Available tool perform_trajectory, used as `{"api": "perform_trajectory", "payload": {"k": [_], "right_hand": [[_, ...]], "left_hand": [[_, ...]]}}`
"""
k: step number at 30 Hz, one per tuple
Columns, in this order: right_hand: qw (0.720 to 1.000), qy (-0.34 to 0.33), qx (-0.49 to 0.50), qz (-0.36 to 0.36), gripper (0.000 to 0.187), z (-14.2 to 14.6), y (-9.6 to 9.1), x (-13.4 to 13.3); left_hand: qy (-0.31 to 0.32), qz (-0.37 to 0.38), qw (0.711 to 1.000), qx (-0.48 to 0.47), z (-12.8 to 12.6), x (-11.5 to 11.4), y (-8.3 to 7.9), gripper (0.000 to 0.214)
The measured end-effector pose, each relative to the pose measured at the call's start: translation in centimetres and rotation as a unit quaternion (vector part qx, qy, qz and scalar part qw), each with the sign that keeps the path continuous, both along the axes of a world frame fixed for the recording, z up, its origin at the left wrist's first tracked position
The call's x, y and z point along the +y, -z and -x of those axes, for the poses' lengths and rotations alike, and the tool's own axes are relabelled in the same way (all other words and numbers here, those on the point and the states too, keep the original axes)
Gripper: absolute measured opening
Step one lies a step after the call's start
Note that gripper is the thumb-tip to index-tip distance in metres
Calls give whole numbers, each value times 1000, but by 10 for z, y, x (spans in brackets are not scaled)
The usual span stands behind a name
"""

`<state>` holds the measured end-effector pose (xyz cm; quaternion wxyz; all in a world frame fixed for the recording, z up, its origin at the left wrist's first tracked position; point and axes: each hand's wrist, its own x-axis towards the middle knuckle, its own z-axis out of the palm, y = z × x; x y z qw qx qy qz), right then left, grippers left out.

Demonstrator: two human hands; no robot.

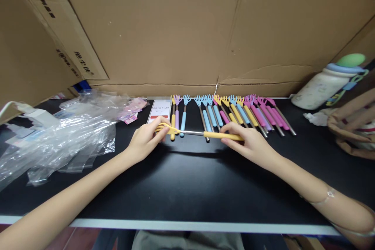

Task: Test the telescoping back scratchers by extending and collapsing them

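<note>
A yellow back scratcher [191, 133] is held level above the black table between both hands. My left hand [148, 136] is closed on its claw-shaped head, and my right hand [247, 140] grips the yellow handle. A short length of metal rod shows between head and handle. Behind it lies a row of back scratchers with blue, yellow, pink and purple handles. A small group with a blue back scratcher [183, 119] is at the left, and a longer row with a pink back scratcher [274, 116] at its end spreads to the right.
Clear plastic bags [84, 125] are heaped at the left beside a white charger [41, 117]. A phone [159, 110] showing a timer lies behind my left hand. A bottle [324, 86] and a brown bag [351, 125] stand at the right. A cardboard wall [164, 27] closes the back.
</note>
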<state>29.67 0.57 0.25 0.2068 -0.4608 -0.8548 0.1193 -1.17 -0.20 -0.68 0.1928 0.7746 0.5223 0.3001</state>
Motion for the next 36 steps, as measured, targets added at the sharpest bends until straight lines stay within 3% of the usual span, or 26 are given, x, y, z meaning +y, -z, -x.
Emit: {"api": "perform_trajectory", "payload": {"k": [4, 9, 20, 29, 36], "right_hand": [[1000, 18, 7, -9, 26, -2, 1, 3], [1000, 7, 13, -8, 26, -7, 3, 7], [985, -58, 111, 116, 26, -2, 1, 2], [943, -71, 183, 269, 35, -2, 3, 4], [960, -47, 158, 225, 30, 1, 0, 4]], "left_hand": [[6, 10, 999, -47, 3, 5, 1, 26], [-3, -13, 999, -31, 3, 2, -2, 23], [-10, -82, 996, 13, 1, -5, -5, 18], [-11, -100, 995, 19, -4, -9, -4, 16], [-3, -88, 996, -6, -4, -10, -3, 14]]}}
